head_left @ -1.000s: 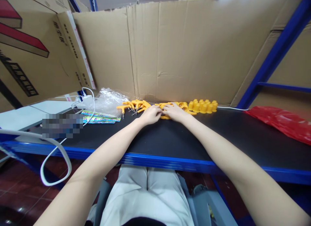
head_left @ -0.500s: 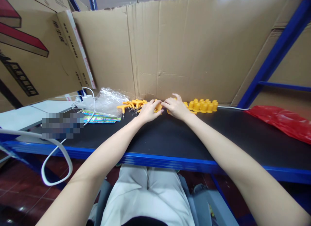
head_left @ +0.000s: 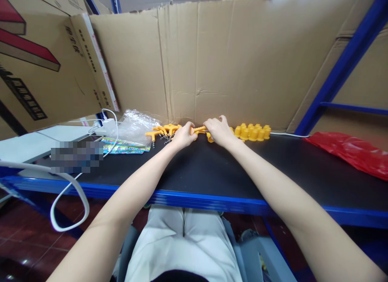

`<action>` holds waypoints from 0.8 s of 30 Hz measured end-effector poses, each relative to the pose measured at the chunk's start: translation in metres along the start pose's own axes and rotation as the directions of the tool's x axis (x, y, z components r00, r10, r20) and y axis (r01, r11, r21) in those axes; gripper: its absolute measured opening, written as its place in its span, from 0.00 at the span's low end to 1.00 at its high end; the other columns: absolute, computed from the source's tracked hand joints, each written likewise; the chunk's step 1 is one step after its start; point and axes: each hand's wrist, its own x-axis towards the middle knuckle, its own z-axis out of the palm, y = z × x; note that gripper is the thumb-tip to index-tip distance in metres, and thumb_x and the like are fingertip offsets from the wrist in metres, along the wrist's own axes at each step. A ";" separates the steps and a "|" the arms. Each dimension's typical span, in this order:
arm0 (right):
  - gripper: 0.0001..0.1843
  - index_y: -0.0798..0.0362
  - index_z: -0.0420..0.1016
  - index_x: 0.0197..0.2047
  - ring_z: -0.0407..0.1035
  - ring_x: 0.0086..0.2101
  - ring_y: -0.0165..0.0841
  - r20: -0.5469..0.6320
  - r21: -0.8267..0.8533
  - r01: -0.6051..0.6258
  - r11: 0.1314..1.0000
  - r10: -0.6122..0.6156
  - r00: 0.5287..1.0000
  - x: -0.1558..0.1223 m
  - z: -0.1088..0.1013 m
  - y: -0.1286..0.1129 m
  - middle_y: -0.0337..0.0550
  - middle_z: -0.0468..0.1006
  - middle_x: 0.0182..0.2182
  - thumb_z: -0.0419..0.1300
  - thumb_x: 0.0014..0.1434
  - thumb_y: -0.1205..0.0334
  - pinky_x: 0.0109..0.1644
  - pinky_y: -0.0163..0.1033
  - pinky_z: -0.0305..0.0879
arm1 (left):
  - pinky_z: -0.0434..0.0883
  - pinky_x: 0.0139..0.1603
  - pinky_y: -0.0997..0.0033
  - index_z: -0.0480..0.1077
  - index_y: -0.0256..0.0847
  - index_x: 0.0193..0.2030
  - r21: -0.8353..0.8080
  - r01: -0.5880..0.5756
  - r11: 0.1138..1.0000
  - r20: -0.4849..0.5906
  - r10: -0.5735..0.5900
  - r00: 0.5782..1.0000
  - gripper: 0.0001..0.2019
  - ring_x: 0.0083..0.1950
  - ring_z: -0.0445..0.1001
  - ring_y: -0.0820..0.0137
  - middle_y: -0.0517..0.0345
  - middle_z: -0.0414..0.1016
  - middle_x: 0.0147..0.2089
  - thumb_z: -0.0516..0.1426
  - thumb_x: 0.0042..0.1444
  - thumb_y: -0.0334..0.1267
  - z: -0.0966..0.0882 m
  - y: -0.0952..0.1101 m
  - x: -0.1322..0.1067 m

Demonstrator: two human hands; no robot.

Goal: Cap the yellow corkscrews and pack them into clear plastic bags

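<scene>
My left hand (head_left: 183, 136) is closed around a yellow plastic piece (head_left: 200, 129), which juts out toward the right. The fingertips of my right hand (head_left: 218, 131) are curled at the other end of that piece; they hide part of it. A small yellow cup-like part (head_left: 209, 137) lies under my right fingers. Left of my left hand is a pile of yellow T-handled corkscrews (head_left: 165, 130) with metal spirals. Several yellow flanged caps (head_left: 253, 132) stand in rows right of my right hand.
Clear plastic bags (head_left: 133, 126) lie on colourful printed packets (head_left: 127, 146) at the left. A white cable (head_left: 86, 205) loops over the blue table edge (head_left: 206, 202). A red plastic bag (head_left: 348, 150) rests at the right. A tall cardboard sheet (head_left: 242, 64) rises behind the black tabletop (head_left: 209, 169).
The yellow piece between my hands has turned and now lies lengthwise between them. My hands have drawn slightly apart, and the small cup-like part shows more clearly.
</scene>
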 end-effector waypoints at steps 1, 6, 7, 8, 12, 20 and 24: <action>0.12 0.56 0.67 0.41 0.63 0.39 0.39 -0.018 -0.018 0.008 1.000 -0.008 1.000 0.000 -0.002 -0.001 0.49 0.72 0.37 0.45 0.60 0.72 0.52 0.52 0.43 | 0.67 0.36 0.71 0.65 0.40 0.45 -0.064 0.044 0.997 0.054 -0.041 0.998 0.16 0.34 0.72 0.69 0.55 0.73 0.34 0.56 0.48 0.37 -0.001 0.001 0.001; 0.14 0.57 0.67 0.40 0.63 0.37 0.37 -0.097 -0.102 0.080 0.992 -0.090 0.991 0.002 -0.002 0.000 0.49 0.72 0.36 0.42 0.61 0.73 0.52 0.47 0.43 | 0.63 0.22 0.75 0.67 0.36 0.34 -0.236 0.162 0.958 0.341 -0.074 0.937 0.10 0.17 0.62 0.77 0.56 0.71 0.25 0.50 0.54 0.40 -0.012 0.003 -0.001; 0.14 0.57 0.67 0.40 0.63 0.36 0.37 -0.095 -0.098 0.099 0.990 -0.108 0.990 0.002 0.000 0.001 0.49 0.72 0.36 0.41 0.61 0.72 0.51 0.45 0.45 | 0.63 0.22 0.75 0.68 0.36 0.34 -0.208 0.143 0.968 0.329 -0.069 0.942 0.11 0.18 0.63 0.76 0.56 0.71 0.26 0.49 0.55 0.41 -0.014 0.003 -0.002; 0.14 0.58 0.67 0.40 0.63 0.35 0.36 -0.087 -0.083 0.116 0.990 -0.123 0.989 0.001 0.003 0.002 0.49 0.72 0.35 0.41 0.61 0.72 0.49 0.44 0.47 | 0.64 0.23 0.74 0.68 0.36 0.34 -0.156 0.111 0.981 0.296 -0.061 0.953 0.12 0.19 0.65 0.75 0.55 0.72 0.27 0.49 0.55 0.42 -0.015 0.003 -0.003; 0.12 0.59 0.65 0.44 0.63 0.37 0.38 -0.045 0.044 0.147 0.988 -0.145 0.988 -0.002 0.016 0.009 0.51 0.72 0.37 0.44 0.62 0.69 0.45 0.42 0.49 | 0.68 0.38 0.69 0.71 0.38 0.41 0.129 -0.053 0.990 0.131 0.036 0.991 0.12 0.37 0.73 0.65 0.51 0.76 0.37 0.51 0.54 0.40 -0.014 -0.005 -0.002; 0.13 0.55 0.66 0.41 0.62 0.37 0.38 -0.043 0.038 0.078 0.996 -0.076 0.996 0.001 0.008 -0.002 0.49 0.72 0.36 0.43 0.60 0.73 0.51 0.47 0.45 | 0.67 0.45 0.66 0.67 0.44 0.51 0.349 -0.158 0.924 0.093 0.134 0.987 0.16 0.44 0.73 0.62 0.51 0.76 0.43 0.48 0.58 0.40 -0.016 -0.015 0.000; 0.14 0.57 0.65 0.41 0.62 0.36 0.38 -0.081 0.016 -0.037 0.999 0.038 0.996 0.000 0.004 0.007 0.50 0.71 0.34 0.42 0.57 0.76 0.50 0.46 0.47 | 0.67 0.43 0.62 0.68 0.43 0.50 0.421 -0.051 0.906 0.043 0.036 0.998 0.16 0.43 0.74 0.59 0.48 0.76 0.40 0.48 0.56 0.37 -0.023 -0.019 0.001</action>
